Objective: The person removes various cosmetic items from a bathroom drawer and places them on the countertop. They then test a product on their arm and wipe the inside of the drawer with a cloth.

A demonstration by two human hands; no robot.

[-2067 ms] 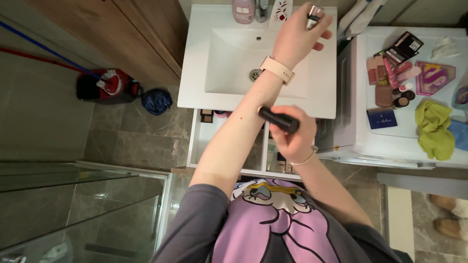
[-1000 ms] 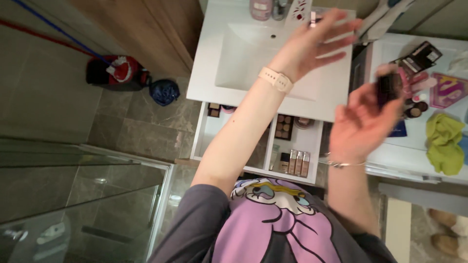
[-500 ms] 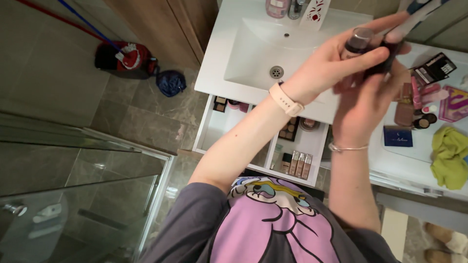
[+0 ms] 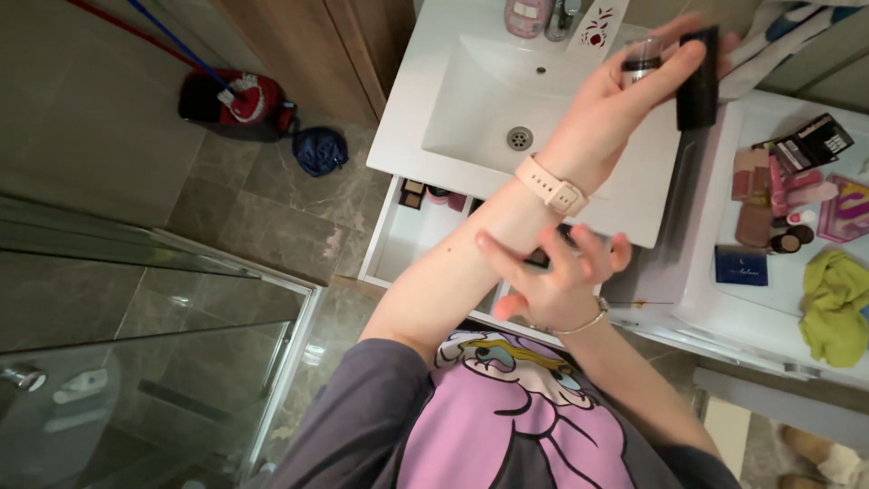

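At one o'clock over the glossy white ceramic sink (image 4: 471,100), the left hand (image 4: 625,95) clamps a matte black cylindrical tube (image 4: 697,77). The right hand (image 4: 552,276), earlier alongside it, now spreads its fingers on the left forearm.

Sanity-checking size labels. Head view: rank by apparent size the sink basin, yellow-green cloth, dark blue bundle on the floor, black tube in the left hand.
1. sink basin
2. yellow-green cloth
3. black tube and dark blue bundle: look alike, and the tube is nearer the camera, so unranked.
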